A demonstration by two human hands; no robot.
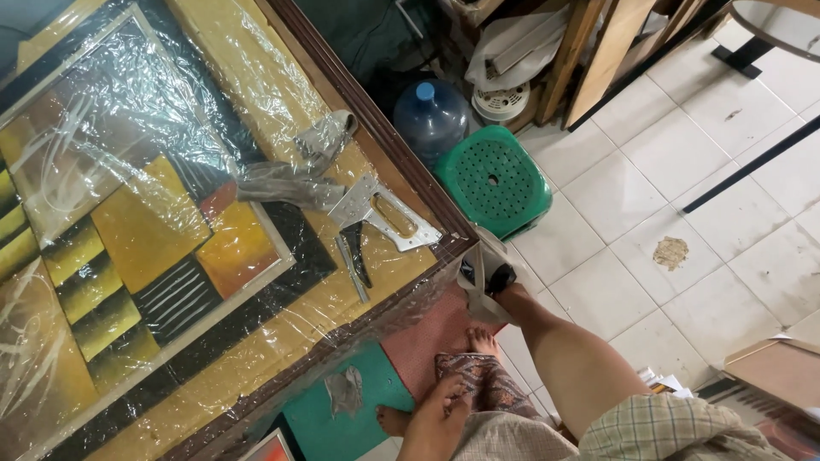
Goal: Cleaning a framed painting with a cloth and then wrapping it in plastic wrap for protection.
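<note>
A large framed painting point(154, 230) of yellow, orange and black blocks fills the left of the frame, lying flat with its dark wooden corner point(453, 243) pointing toward the centre. Clear plastic film point(77, 128) is already stretched, wrinkled and shiny, over all of the face that shows, and it hangs down over the near edge below the corner, so the covering looks well advanced on top; whether the sides and the back are closed cannot be seen. The right hand point(506, 280) reaches in from the lower right to just beside that corner, its fingers apparently closed around a pale roll point(480, 273) with a dark part, though most of the grip is hidden behind it. The left hand point(437, 410) rests low at the bottom centre on patterned cloth, and I cannot tell whether its fingers are open or closed. On top of the film, near the corner, lie a metal staple gun point(384, 213), dark pliers point(354, 256) and a crumpled grey cloth point(299, 171), all untouched. On the tiled floor point(683, 171) beyond stand a green stool point(494, 179) and a blue water bottle point(430, 115)
</note>
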